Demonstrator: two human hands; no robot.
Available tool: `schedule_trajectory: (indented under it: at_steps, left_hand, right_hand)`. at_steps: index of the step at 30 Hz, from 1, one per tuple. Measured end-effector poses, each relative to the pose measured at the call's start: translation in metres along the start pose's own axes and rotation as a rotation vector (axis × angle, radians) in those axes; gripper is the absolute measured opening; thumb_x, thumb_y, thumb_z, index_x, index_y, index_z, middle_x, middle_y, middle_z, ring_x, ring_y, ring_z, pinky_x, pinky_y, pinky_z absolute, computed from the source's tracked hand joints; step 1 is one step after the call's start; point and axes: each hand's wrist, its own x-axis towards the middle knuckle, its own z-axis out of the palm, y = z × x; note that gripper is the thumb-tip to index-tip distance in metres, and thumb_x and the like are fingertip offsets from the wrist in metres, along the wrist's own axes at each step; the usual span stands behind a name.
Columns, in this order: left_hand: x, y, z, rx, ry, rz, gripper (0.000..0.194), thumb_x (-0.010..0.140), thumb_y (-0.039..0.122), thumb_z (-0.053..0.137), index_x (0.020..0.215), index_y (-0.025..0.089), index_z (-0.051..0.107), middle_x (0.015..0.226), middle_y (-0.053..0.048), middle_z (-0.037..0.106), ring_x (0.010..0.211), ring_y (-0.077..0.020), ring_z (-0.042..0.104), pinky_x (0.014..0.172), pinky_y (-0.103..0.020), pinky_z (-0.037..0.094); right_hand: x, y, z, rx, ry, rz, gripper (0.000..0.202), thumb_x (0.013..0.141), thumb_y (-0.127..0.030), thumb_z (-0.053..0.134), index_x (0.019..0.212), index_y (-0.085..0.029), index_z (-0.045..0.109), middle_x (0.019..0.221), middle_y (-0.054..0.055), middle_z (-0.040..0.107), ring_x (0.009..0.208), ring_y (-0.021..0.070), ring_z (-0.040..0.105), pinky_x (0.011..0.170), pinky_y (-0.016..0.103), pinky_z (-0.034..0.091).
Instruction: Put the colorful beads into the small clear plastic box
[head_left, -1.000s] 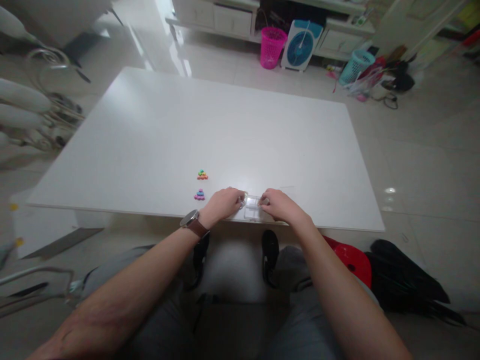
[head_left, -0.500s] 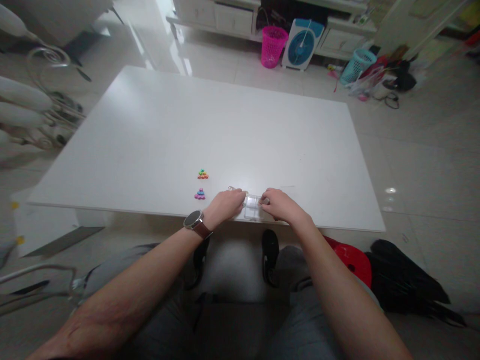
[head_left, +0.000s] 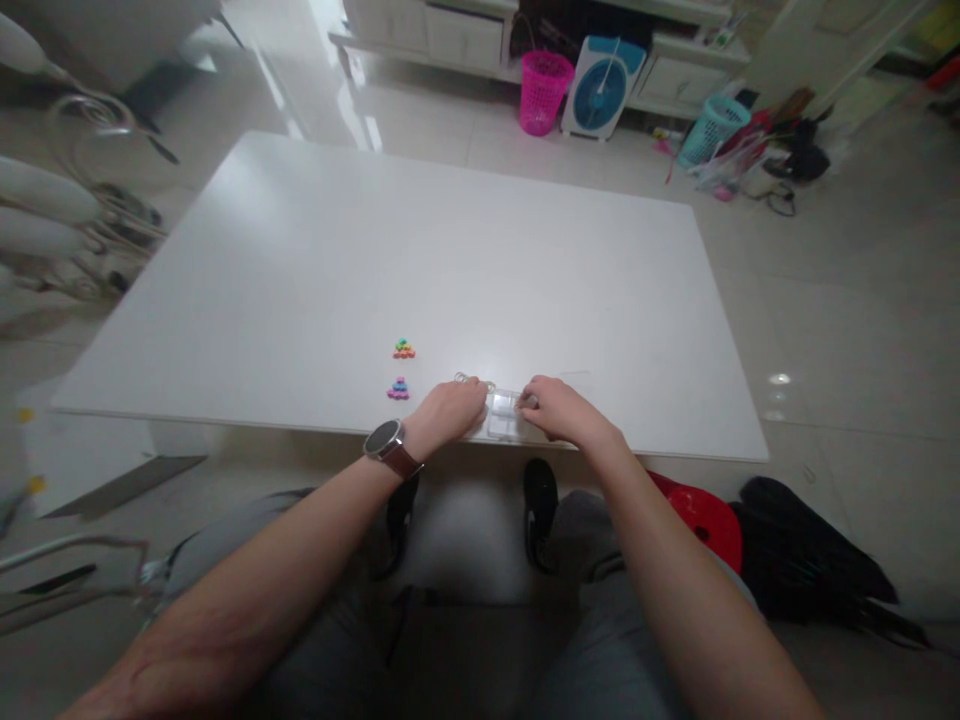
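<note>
A small clear plastic box sits at the table's near edge, between my two hands. My left hand, with a watch on the wrist, is closed against the box's left side, its fingertips partly hidden. At the box's right rim, my right hand has its thumb and fingers pinched together; what is between them is too small to make out. Thin pale rings lie just beyond my left hand. Farther left are a cluster of green, yellow and orange beads and another of pink, blue and purple beads.
The white table spans the view. A thin clear strip lies beyond my right hand. A red stool and black bag are at lower right. Across the floor stand a pink basket and blue fan.
My left hand has shifted very slightly left, showing more of the rings behind it. The right hand keeps its pinch at the box's rim. The whole view has moved a little.
</note>
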Motion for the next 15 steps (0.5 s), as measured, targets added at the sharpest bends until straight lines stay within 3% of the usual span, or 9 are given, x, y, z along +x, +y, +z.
schedule_trajectory:
  at_steps: [4, 8, 15]
  left_hand:
    - [0.003, -0.009, -0.005, -0.071, 0.002, -0.017, 0.021, 0.097, 0.019, 0.046, 0.103, 0.01, 0.064, 0.102, -0.017, 0.068, 0.09, -0.0261, 0.067, 0.079, -0.034, 0.051]
    - [0.006, -0.017, -0.01, -0.277, 0.015, -0.019, 0.013, 0.092, 0.018, 0.051, 0.091, 0.014, 0.063, 0.09, -0.011, 0.069, 0.079, -0.0218, 0.063, 0.072, -0.031, 0.046]
    - [0.009, -0.012, -0.014, -0.553, 0.111, 0.036, 0.008, 0.086, 0.012, 0.056, 0.086, 0.016, 0.063, 0.078, -0.003, 0.067, 0.069, -0.0155, 0.058, 0.066, -0.026, 0.042]
  right_hand:
    - [-0.001, -0.001, -0.002, 0.018, 0.001, 0.01, 0.023, 0.088, -0.017, 0.06, 0.101, -0.011, 0.077, 0.11, 0.017, 0.073, 0.086, 0.0207, 0.07, 0.081, 0.026, 0.049]
    - [-0.003, -0.003, -0.003, 0.04, -0.007, 0.034, 0.022, 0.089, -0.017, 0.06, 0.101, -0.011, 0.077, 0.106, 0.016, 0.074, 0.075, 0.0182, 0.069, 0.072, 0.025, 0.048]
    - [-0.001, 0.001, -0.005, 0.031, 0.042, 0.022, 0.019, 0.09, -0.022, 0.062, 0.099, -0.014, 0.077, 0.113, 0.014, 0.072, 0.094, 0.021, 0.069, 0.085, 0.026, 0.048]
